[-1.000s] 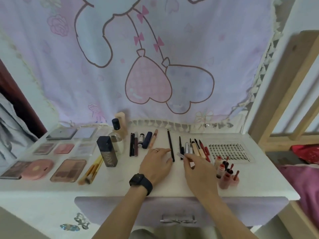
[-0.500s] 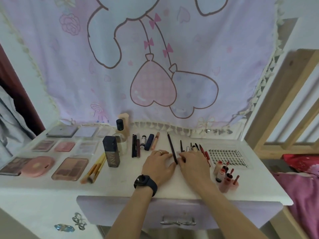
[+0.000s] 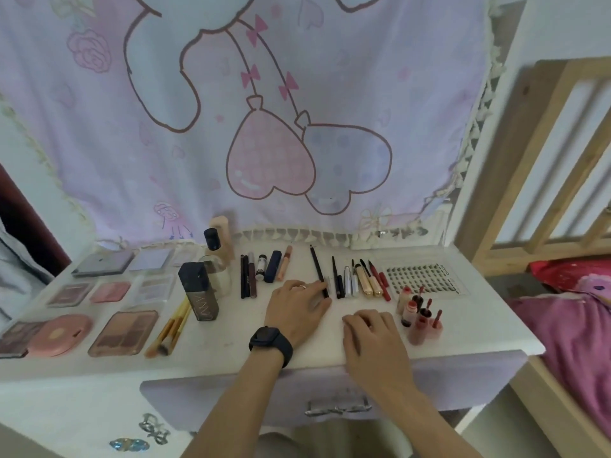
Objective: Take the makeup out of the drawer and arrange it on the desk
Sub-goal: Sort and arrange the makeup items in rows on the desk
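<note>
Right hand (image 3: 373, 345) back from the liners (image 3: 350, 277), relaxed, empty; left hand (image 3: 296, 304) flat against black pencil (image 3: 318, 267); drawer (image 3: 231, 401) closed.

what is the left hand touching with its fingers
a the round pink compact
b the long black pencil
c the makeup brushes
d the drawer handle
b: the left hand lies flat on the desk with its fingers against the lower end of the long black pencil; the other three options lie well away from it.
</note>
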Motion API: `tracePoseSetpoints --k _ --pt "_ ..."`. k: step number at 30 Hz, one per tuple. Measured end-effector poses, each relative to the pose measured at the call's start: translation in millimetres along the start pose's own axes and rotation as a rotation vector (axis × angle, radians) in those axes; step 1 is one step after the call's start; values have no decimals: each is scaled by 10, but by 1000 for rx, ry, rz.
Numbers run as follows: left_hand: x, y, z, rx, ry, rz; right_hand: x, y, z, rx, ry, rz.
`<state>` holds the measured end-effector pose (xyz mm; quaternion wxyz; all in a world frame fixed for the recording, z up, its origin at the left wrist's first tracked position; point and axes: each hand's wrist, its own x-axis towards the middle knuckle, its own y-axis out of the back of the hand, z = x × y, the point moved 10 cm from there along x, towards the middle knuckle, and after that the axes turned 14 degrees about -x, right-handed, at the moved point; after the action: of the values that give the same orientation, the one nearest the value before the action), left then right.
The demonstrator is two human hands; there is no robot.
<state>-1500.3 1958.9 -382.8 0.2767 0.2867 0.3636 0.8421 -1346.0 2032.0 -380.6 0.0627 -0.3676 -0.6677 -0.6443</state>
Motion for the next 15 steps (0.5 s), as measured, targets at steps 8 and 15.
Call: tracePoseSetpoints --k 8,15 --pt "-6 -12 -34 -25 29 7 -45 -40 17 -4 14 40" --pt "-28 -20 -78 -43 89 5 -79 -85 20 -31 22 26"
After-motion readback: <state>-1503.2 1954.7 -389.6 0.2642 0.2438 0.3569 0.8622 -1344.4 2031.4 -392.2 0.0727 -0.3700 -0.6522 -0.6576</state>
